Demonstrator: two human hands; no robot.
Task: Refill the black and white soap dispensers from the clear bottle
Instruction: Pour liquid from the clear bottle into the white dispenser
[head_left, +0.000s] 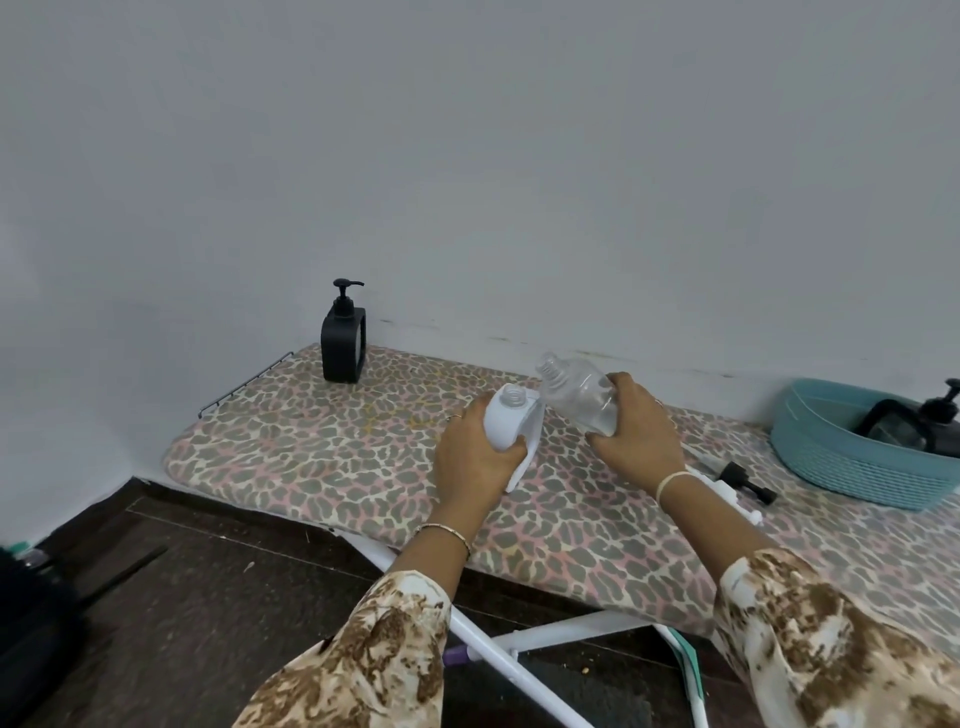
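"On the ironing board (322, 447), which hand has what?" the senior inspector asks.

"The left hand (475, 454) grasps the white dispenser (506, 423) round its body, tilted, with the neck open. The right hand (636, 431) grasps the clear bottle (576, 397) at its base end. It is uncapped, with its neck raised just beside the dispenser's opening. The little liquid visible lies at the base end, so no pour is seen."

"Why are they held so?"

"Judged: the necks are brought close to keep the drop short. A white pump (748, 512) and a black pump (737, 475) lie by the right wrist, presumably taken off to free the openings."

"And the black dispenser (343, 345)?"

"It stands upright at the far left corner, well apart, with its pump fitted. Its fill level cannot be told. Another pump bottle (935, 421) sits in the teal basket (841, 467) at the right."
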